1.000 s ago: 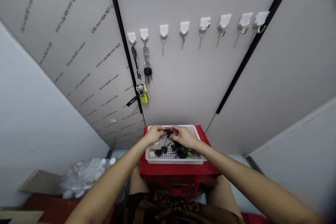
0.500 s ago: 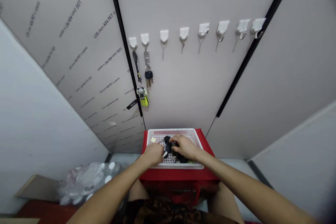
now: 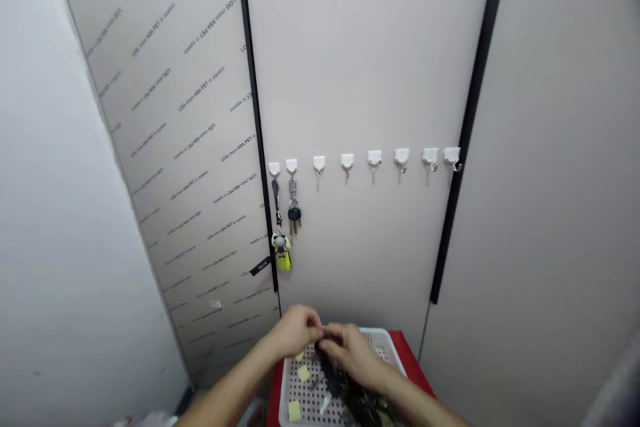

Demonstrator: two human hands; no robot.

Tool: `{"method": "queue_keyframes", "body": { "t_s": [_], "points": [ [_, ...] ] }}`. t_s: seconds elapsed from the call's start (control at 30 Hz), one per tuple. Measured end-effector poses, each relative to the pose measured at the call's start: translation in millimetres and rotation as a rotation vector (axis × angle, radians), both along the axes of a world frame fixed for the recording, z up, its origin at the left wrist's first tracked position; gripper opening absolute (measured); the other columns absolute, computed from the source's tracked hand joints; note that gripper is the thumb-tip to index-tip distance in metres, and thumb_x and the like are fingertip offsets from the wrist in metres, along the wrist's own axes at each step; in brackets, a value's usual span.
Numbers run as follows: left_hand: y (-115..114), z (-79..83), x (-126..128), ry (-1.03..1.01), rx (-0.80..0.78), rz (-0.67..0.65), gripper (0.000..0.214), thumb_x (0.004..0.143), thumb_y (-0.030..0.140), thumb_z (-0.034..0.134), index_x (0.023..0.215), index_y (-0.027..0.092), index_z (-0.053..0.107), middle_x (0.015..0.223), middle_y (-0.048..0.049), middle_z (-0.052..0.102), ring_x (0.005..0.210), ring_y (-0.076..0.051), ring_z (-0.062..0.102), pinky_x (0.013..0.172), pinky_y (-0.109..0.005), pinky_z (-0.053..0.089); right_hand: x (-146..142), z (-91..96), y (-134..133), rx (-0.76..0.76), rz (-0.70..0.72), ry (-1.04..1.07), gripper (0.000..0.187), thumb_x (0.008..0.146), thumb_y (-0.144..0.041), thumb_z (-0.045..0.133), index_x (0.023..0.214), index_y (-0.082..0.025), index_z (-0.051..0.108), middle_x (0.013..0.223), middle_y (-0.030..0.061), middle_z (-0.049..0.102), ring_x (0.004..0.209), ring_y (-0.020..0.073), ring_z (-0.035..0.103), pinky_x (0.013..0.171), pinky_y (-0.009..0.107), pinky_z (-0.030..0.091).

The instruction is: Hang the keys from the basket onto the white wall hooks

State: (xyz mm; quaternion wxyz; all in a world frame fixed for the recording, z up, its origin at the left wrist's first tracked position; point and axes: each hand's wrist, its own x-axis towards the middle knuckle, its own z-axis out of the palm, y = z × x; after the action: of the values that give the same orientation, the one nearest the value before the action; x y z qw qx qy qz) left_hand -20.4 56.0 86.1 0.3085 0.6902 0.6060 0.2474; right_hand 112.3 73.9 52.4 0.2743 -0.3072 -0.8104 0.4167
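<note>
Above the back part of the white perforated basket [image 3: 287,392], my two hands meet fingertip to fingertip. My left hand [image 3: 296,332] is closed in a pinch at the top end of a black keychain [image 3: 327,368]. Close against it, my right hand [image 3: 351,352] also grips that top end with thumb and fingers. The keychain dangles below the fingers; its ring is too blurred and covered to make out. Under my right wrist lies a dark bundle [image 3: 363,407] in the basket, partly hidden. Yellow paper squares [image 3: 295,410] lie on the basket floor at the left.
A row of white adhesive hooks [image 3: 347,161] runs along the grey panel ahead. The two leftmost carry a lanyard with a panda-like charm [image 3: 281,245] and a bunch of keys [image 3: 295,215]. Red cloth [image 3: 410,360] lies under the basket. A white wall [image 3: 90,247] stands left.
The view has tilted up, so hooks and basket sit lower in it. My hands have risen from the basket floor and come together on the black keychain.
</note>
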Motion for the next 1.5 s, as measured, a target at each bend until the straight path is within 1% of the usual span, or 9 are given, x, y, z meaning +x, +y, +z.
{"method": "queue_keyframes", "body": {
  "t_s": [0.1, 0.33, 0.47, 0.6, 0.9, 1.03, 1.17, 1.37, 1.5],
  "points": [
    [23.4, 49.9, 0.5, -0.214, 0.109, 0.069, 0.01, 0.056, 0.014, 0.044, 0.057, 0.01, 0.053, 0.044, 0.0043, 0.043, 0.043, -0.005, 0.037, 0.044, -0.017, 0.031, -3.0, 53.4, 24.4, 0.03, -0.182, 0.105, 0.02, 0.065, -0.028, 0.038, 0.067, -0.013, 0.052, 0.047, -0.003, 0.046, 0.042, 0.0064, 0.039, 0.043, 0.018, 0.033],
    [81.0, 182.0, 8.9, -0.485, 0.593, 0.337, 0.011, 0.057, 0.012, 0.049, 0.067, 0.009, 0.051, 0.05, 0.0024, 0.048, 0.043, -0.003, 0.041, 0.046, -0.016, 0.036, -22.8, 195.1, 79.5, 0.449, -0.538, 0.326, 0.025, 0.064, -0.034, 0.04, 0.069, -0.013, 0.053, 0.054, 0.0002, 0.053, 0.044, 0.0074, 0.045, 0.045, 0.019, 0.035],
    [96.6, 207.6, 12.6, -0.421, 0.741, 0.449, 0.013, 0.058, 0.012, 0.049, 0.069, 0.009, 0.054, 0.062, -0.0023, 0.056, 0.051, -0.005, 0.047, 0.052, -0.017, 0.039, -33.1, 221.3, 90.8, 0.622, -0.678, 0.307, 0.027, 0.066, -0.034, 0.038, 0.068, -0.014, 0.055, 0.061, 0.0026, 0.057, 0.053, 0.0099, 0.05, 0.052, 0.021, 0.037],
    [100.6, 207.6, 13.9, -0.242, 0.72, 0.489, 0.013, 0.058, 0.012, 0.047, 0.067, 0.01, 0.057, 0.065, -0.0039, 0.058, 0.057, -0.008, 0.05, 0.056, -0.018, 0.039, -35.4, 216.4, 98.2, 0.598, -0.758, 0.189, 0.027, 0.066, -0.034, 0.037, 0.067, -0.014, 0.056, 0.062, 0.0039, 0.058, 0.056, 0.0118, 0.051, 0.052, 0.022, 0.037],
    [95.8, 185.1, 11.0, -0.088, 0.68, 0.501, 0.021, 0.059, 0.009, 0.045, 0.075, 0.012, 0.058, 0.075, -0.005, 0.059, 0.071, -0.011, 0.051, 0.068, -0.021, 0.037, -32.6, 186.8, 103.1, 0.496, -0.667, 0.031, 0.026, 0.068, -0.03, 0.036, 0.073, -0.016, 0.057, 0.063, 0.0032, 0.059, 0.059, 0.0124, 0.053, 0.053, 0.021, 0.038],
    [77.9, 158.1, 9.8, -0.117, 0.767, 0.481, 0.022, 0.061, 0.01, 0.044, 0.081, 0.012, 0.055, 0.076, -0.004, 0.058, 0.068, -0.009, 0.05, 0.066, -0.02, 0.038, -17.2, 169.9, 90.0, 0.476, -0.652, 0.008, 0.026, 0.067, -0.027, 0.038, 0.08, -0.015, 0.057, 0.073, 0.0043, 0.061, 0.066, 0.0131, 0.053, 0.06, 0.022, 0.038],
    [55.2, 95.7, 9.9, -0.118, 0.627, 0.334, 0.018, 0.061, 0.014, 0.046, 0.077, 0.013, 0.054, 0.073, -0.0018, 0.057, 0.063, -0.008, 0.049, 0.063, -0.02, 0.038, 6.7, 113.7, 71.0, 0.391, -0.523, -0.1, 0.025, 0.067, -0.023, 0.038, 0.081, -0.014, 0.057, 0.077, 0.0045, 0.06, 0.069, 0.0124, 0.053, 0.063, 0.021, 0.038],
    [14.9, -34.8, 19.6, 0.046, 0.183, 0.123, 0.022, 0.061, 0.013, 0.045, 0.081, 0.015, 0.053, 0.076, -0.0019, 0.056, 0.068, -0.01, 0.049, 0.066, -0.022, 0.038, 41.5, -10.4, 24.6, 0.246, -0.152, -0.519, 0.02, 0.064, -0.022, 0.042, 0.075, -0.017, 0.058, 0.072, 0.0041, 0.06, 0.065, 0.0138, 0.053, 0.061, 0.022, 0.037],
    [-3.3, -82.5, 24.2, 0.329, 0.105, -0.043, 0.031, 0.057, 0.016, 0.05, 0.088, 0.016, 0.051, 0.089, -0.0052, 0.053, 0.084, -0.016, 0.044, 0.076, -0.027, 0.032, 49.5, -46.3, 5.7, 0.307, -0.116, -0.661, 0.026, 0.061, -0.03, 0.047, 0.081, -0.015, 0.056, 0.081, 0.0087, 0.058, 0.075, 0.0182, 0.05, 0.066, 0.026, 0.034]
  ]
}}
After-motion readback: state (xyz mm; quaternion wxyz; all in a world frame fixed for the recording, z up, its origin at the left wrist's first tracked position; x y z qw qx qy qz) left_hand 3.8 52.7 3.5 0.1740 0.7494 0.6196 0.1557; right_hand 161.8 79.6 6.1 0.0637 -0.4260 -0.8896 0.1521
